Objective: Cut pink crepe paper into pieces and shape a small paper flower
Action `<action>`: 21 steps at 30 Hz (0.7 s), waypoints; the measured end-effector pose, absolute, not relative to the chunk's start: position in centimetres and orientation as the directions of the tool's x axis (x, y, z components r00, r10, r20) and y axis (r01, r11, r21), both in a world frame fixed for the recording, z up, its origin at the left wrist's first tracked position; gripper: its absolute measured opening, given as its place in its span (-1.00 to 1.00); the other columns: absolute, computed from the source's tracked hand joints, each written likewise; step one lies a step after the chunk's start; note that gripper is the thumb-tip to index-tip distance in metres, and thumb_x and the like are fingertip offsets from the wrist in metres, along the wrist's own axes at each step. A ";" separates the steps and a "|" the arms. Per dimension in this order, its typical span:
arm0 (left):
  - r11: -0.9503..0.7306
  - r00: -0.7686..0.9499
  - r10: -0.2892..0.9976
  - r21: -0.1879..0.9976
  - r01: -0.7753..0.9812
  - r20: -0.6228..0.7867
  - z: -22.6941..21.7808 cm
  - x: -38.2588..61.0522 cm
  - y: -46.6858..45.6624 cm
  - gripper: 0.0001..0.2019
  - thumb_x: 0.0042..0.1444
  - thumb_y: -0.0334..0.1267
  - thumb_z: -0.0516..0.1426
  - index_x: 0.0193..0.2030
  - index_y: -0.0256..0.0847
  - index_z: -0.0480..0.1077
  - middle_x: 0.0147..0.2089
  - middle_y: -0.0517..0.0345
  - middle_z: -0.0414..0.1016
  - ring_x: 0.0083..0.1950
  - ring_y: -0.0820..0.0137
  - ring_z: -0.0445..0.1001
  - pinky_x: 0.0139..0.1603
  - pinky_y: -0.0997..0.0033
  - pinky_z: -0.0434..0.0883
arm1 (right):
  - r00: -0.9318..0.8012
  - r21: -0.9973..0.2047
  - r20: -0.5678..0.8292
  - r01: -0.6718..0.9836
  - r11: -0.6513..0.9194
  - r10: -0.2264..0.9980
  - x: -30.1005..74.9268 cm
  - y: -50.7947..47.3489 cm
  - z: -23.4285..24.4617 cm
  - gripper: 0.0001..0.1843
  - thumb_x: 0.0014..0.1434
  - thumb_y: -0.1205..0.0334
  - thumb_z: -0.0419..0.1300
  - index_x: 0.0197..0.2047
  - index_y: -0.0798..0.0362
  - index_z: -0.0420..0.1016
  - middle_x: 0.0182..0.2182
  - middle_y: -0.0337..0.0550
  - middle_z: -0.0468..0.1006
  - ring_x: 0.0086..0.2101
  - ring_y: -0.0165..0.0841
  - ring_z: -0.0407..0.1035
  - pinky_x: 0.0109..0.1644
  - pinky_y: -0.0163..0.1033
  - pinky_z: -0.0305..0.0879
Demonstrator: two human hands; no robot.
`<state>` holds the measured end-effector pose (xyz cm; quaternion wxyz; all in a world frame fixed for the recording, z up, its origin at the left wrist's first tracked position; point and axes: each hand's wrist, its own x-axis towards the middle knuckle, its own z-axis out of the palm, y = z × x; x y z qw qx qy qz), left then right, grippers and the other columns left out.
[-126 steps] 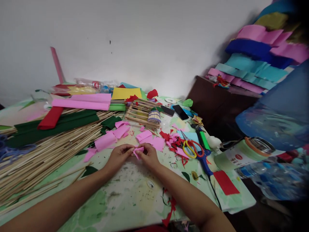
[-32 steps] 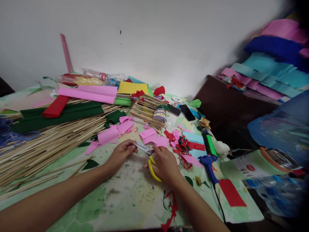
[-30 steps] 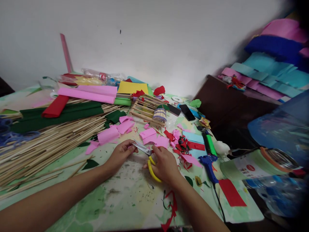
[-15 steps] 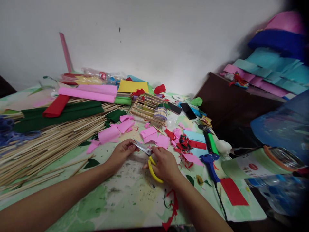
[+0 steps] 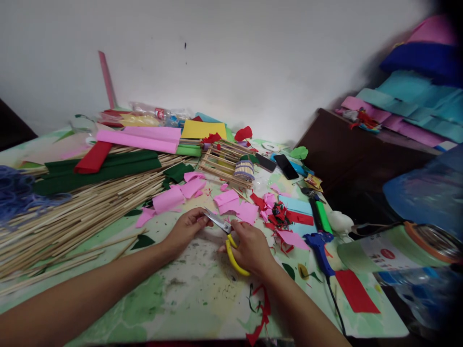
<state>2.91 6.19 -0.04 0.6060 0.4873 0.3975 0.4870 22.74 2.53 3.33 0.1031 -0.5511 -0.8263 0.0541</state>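
Note:
My right hand (image 5: 249,248) grips yellow-handled scissors (image 5: 227,235), blades pointing left toward my left hand (image 5: 188,226). My left hand is pinched on a small folded pink paper piece (image 5: 205,220) held at the blade tips, mostly hidden by the fingers. Both hands rest on the green patterned tabletop (image 5: 195,299). Loose pink paper pieces (image 5: 231,205) lie just beyond the hands.
A big heap of bamboo sticks (image 5: 75,212) fills the left. Rolled crepe paper (image 5: 141,140) lies behind. Red and pink scraps (image 5: 277,214), a blue glue gun (image 5: 318,243), a green tool (image 5: 321,217), phones (image 5: 285,166) and a stick frame (image 5: 224,161) sit right and behind.
About four seconds ago both hands folded the pink piece and the scissors lay to the right. Now my right hand holds the scissors at the piece. The view has shifted slightly.

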 end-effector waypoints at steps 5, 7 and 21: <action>0.033 0.208 0.978 0.986 -0.165 0.002 -0.1 2.9 6.3 -0.82 0.01 -0.15 0.18 -0.38 -0.23 0.39 -0.42 0.15 0.42 -0.32 0.36 0.39 -0.27 0.42 0.30 | -0.364 -0.206 0.095 0.903 0.377 0.926 22.8 2.6 3.2 -0.50 0.08 -0.08 0.11 0.00 0.05 0.32 -0.34 -0.11 0.48 -0.33 -0.25 0.38 -0.32 -0.28 0.14; 0.022 0.216 0.976 0.988 -0.153 0.012 -0.1 2.9 6.3 -0.81 0.02 -0.14 0.17 -0.38 -0.23 0.39 -0.42 0.15 0.42 -0.33 0.37 0.38 -0.28 0.44 0.29 | -0.363 -0.210 0.096 0.903 0.376 0.927 22.8 2.6 3.1 -0.52 0.07 -0.06 0.11 -0.01 0.05 0.32 -0.35 -0.10 0.49 -0.34 -0.25 0.39 -0.33 -0.29 0.13; -0.136 0.191 0.974 0.987 0.083 0.118 1.9 2.2 6.4 -0.81 0.09 -0.13 0.08 -0.32 -0.18 0.42 -0.37 0.16 0.45 -0.31 0.34 0.38 -0.28 0.42 0.27 | -0.190 -0.164 0.087 0.966 0.202 0.978 23.5 3.6 3.0 -0.56 0.10 0.04 0.09 0.03 0.03 0.32 -0.30 -0.09 0.57 -0.30 -0.24 0.44 -0.33 -0.30 0.13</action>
